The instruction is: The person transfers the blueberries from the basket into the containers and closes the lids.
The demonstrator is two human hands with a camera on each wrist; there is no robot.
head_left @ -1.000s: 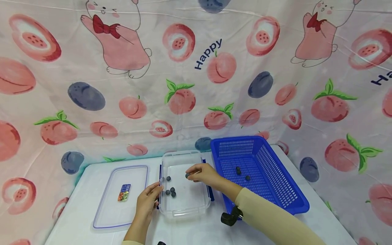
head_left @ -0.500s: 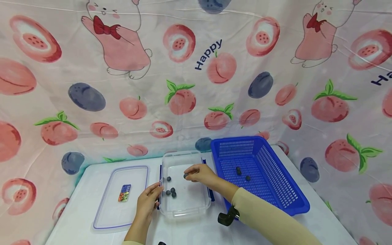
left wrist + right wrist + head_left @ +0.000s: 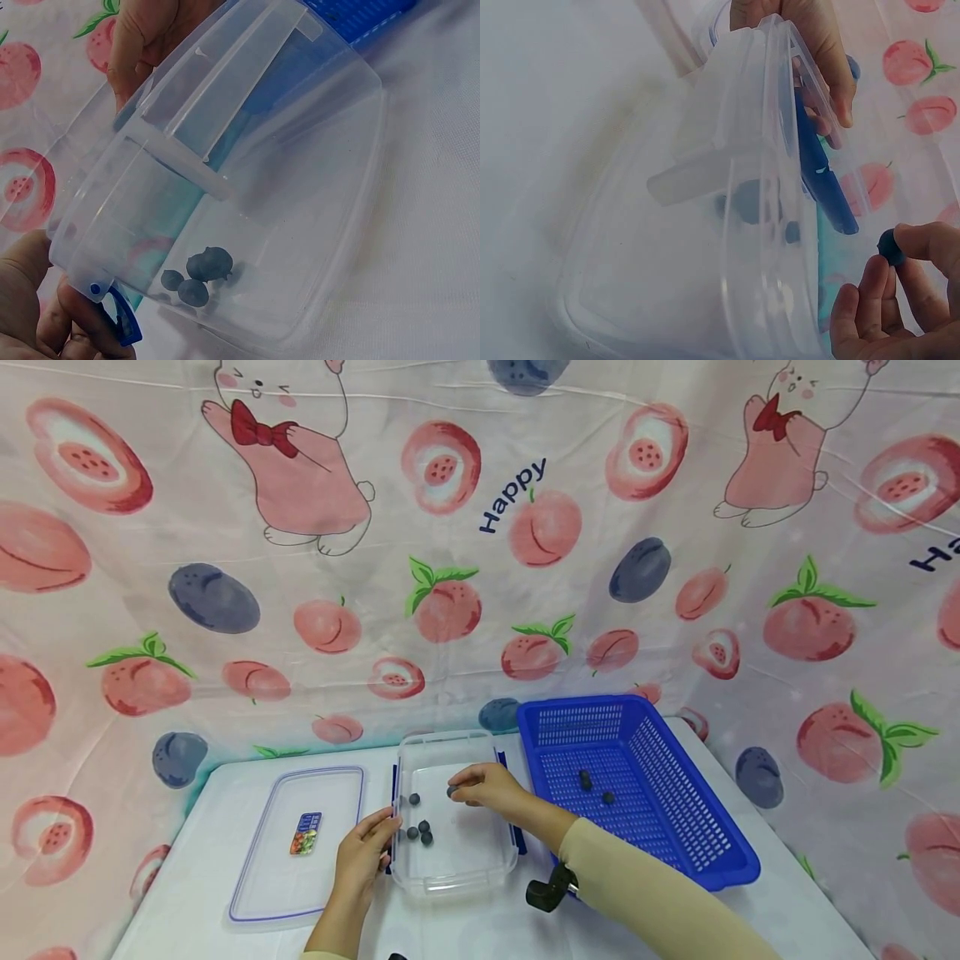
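Right thumb and fingertips were pinched together on one blueberry, no gap beyond its width; the right hand held it over the clear container, height above the floor hard to judge. Left hand gripped the container's left side near a blue clasp, thumb at the rim, fingers curled below. Four loose berries lay inside, toward the left wall, three bunched and one apart. Right of the container, the blue basket held three more; left, the lid lay on the table. Judged step: transferring berries singly from basket to container. Next move probably called for lowering the berry, then parting the fingertips gently.
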